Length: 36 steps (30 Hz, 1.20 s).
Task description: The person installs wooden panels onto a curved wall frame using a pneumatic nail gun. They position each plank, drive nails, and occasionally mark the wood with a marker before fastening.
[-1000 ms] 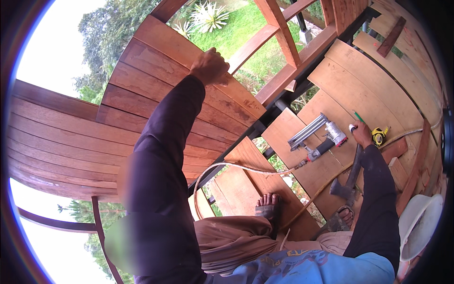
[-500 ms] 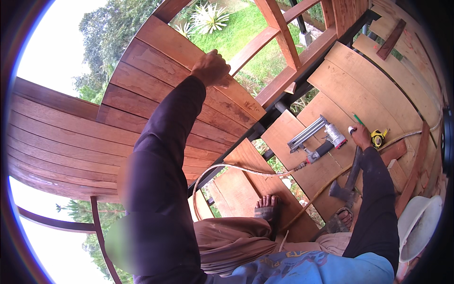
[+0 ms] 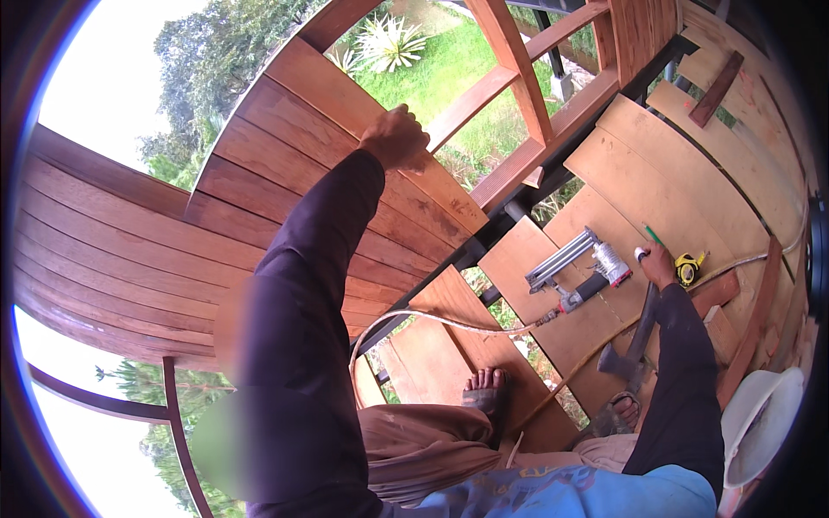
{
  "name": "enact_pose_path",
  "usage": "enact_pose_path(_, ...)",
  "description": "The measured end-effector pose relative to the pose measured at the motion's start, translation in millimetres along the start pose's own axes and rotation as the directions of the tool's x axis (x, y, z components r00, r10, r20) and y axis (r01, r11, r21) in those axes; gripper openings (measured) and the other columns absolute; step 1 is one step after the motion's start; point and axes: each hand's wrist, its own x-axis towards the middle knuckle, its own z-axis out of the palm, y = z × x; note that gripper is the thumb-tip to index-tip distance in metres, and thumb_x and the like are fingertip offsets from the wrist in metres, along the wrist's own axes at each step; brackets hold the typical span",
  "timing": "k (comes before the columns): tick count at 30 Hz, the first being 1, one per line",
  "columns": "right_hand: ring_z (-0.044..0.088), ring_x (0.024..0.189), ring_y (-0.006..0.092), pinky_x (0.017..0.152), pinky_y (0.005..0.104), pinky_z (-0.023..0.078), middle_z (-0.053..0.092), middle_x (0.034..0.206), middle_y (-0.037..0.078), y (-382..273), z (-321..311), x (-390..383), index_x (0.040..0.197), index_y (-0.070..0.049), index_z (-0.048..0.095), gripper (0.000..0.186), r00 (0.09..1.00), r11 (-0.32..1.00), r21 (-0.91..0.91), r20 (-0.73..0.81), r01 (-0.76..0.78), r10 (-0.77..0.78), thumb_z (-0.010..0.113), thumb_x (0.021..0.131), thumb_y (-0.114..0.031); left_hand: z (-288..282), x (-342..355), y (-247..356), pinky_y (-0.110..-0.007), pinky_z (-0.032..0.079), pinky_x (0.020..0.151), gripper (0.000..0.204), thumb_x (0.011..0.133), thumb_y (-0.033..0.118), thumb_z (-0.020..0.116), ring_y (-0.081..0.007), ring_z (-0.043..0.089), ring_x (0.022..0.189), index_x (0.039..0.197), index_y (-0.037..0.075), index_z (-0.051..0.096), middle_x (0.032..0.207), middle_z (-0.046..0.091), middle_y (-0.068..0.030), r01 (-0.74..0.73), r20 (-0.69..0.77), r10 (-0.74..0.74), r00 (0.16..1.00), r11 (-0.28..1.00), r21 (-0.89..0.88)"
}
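My left hand [image 3: 395, 137] is raised at the upper middle, fingers curled over the edge of the top board of the curved slatted wooden panel [image 3: 294, 129]. My right hand [image 3: 656, 259], closed round a green pencil [image 3: 653, 235], rests low on the plank deck [image 3: 665, 181], with something white at its thumb. Just right of it lies a yellow tape measure [image 3: 688, 269]. Left of it lies a silver nail gun [image 3: 604, 268] with a pale hose [image 3: 458, 328] attached. Below my right hand lies a dark hammer-like tool [image 3: 622, 363], partly behind my forearm.
An open wooden frame [image 3: 540, 121] stands beyond, over grass and plants. Gaps between planks show the ground below. My sandalled feet [image 3: 484, 393] are on the planks. Loose wood strips [image 3: 748, 345] lie at the right, beside a white bucket-like container [image 3: 760, 423]. A dark railing [image 3: 95, 401] is at the lower left.
The whole view has shifted slightly, with the deck and panel sitting a little lower in the picture. My hands keep much the same grip and place on the wood and pencil.
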Motion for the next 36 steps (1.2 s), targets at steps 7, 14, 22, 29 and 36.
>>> enact_pose_path(7, 0.067, 0.092, 0.0408, 0.079, 0.0480, 0.053, 0.070, 0.093, 0.021, 2, -1, 0, 0.093, -0.003, 0.068, 0.021, 1.000, 1.000, 0.001, -0.012, 0.001, -0.001, 0.070, 0.085, -0.023, 12, 6, -3, -0.034, 0.045, 0.090, 0.038, 0.073, 0.055, 0.075, -0.0185, 0.066, 0.091, 0.085, 0.019, 0.072, 0.080, 0.071, 0.0008, 0.010, -0.001, -0.010, 1.000, 1.000, -0.016)
enact_pose_path(14, 0.067, 0.093, 0.0413, 0.081, 0.0485, 0.053, 0.071, 0.096, 0.022, 10, -2, 1, 0.095, -0.003, 0.069, 0.024, 1.000, 0.999, -0.047, 0.008, -0.012, 0.012, 0.069, 0.086, -0.026, 10, 4, 0, -0.035, 0.049, 0.087, 0.026, 0.082, 0.042, 0.071, -0.0208, 0.066, 0.085, 0.086, 0.017, 0.074, 0.079, 0.071, -0.0033, -0.053, -0.092, 0.050, 0.995, 0.998, -0.031)
enact_pose_path(22, 0.068, 0.093, 0.0408, 0.080, 0.0475, 0.053, 0.071, 0.096, 0.021, -6, -5, -1, 0.097, -0.004, 0.069, 0.026, 1.000, 0.999, -0.030, 0.020, -0.019, 0.020, 0.069, 0.087, -0.027, 7, 1, -4, -0.036, 0.045, 0.091, 0.041, 0.077, 0.054, 0.073, -0.0206, 0.066, 0.091, 0.091, 0.016, 0.070, 0.084, 0.070, -0.0029, -0.065, -0.057, 0.071, 0.996, 0.993, 0.100)
enact_pose_path(29, 0.068, 0.097, 0.0400, 0.083, 0.0475, 0.053, 0.072, 0.099, 0.021, -7, -6, 0, 0.101, -0.004, 0.069, 0.028, 0.997, 0.997, -0.051, 0.052, -0.060, 0.062, 0.067, 0.087, -0.028, 2, -1, -2, -0.036, 0.047, 0.090, 0.041, 0.074, 0.054, 0.076, -0.0215, 0.068, 0.086, 0.087, 0.015, 0.071, 0.080, 0.070, -0.0035, -0.071, -0.068, 0.072, 0.995, 0.997, 0.015)
enact_pose_path(36, 0.068, 0.091, 0.0404, 0.078, 0.0472, 0.052, 0.071, 0.094, 0.021, -1, -1, 2, 0.096, -0.003, 0.069, 0.027, 1.000, 0.999, -0.036, 0.004, 0.008, -0.008, 0.069, 0.088, -0.029, -4, -3, 0, -0.036, 0.048, 0.091, 0.048, 0.069, 0.057, 0.079, -0.0216, 0.069, 0.083, 0.085, 0.013, 0.072, 0.080, 0.071, -0.0032, -0.043, -0.081, 0.043, 0.996, 0.999, -0.002)
